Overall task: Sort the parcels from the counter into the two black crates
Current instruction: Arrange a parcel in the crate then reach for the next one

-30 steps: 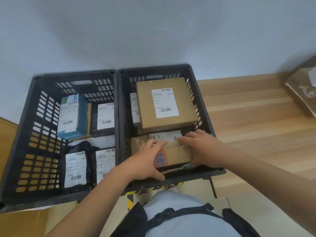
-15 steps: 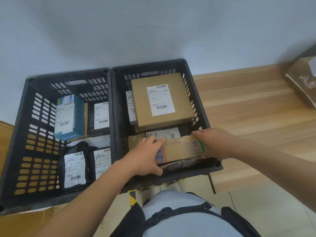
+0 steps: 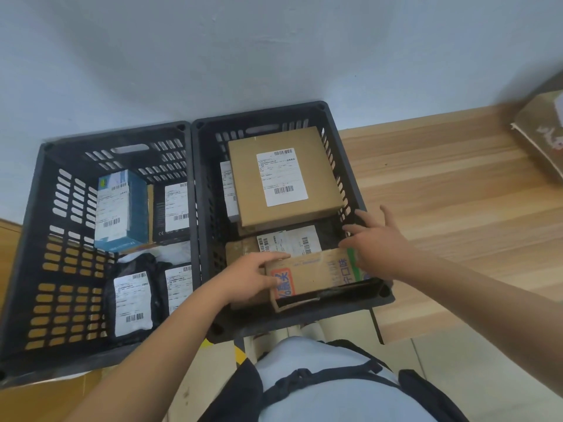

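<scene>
Two black crates stand side by side, the left crate [image 3: 115, 134] and the right crate [image 3: 259, 115]. At the near wall of the right crate a printed cardboard box [image 3: 320, 275] stands tilted on its long edge. My left hand [image 3: 253, 278] grips its left end, fingers over the top. My right hand [image 3: 374, 242] hovers at the box's right end with fingers spread and straight. Behind it lie a labelled flat parcel [image 3: 289, 242] and a large brown box [image 3: 283, 178].
The left crate holds a blue box [image 3: 122, 214], a black box [image 3: 173, 208] and black pouches [image 3: 131, 300] with white labels. The wooden counter [image 3: 457, 193] runs to the right, with a brown paper bag [image 3: 542, 141] at its far end. A pale wall is behind.
The printed box has tipped from flat up onto its edge at the crate's near wall. My right hand has come off its top and spread open.
</scene>
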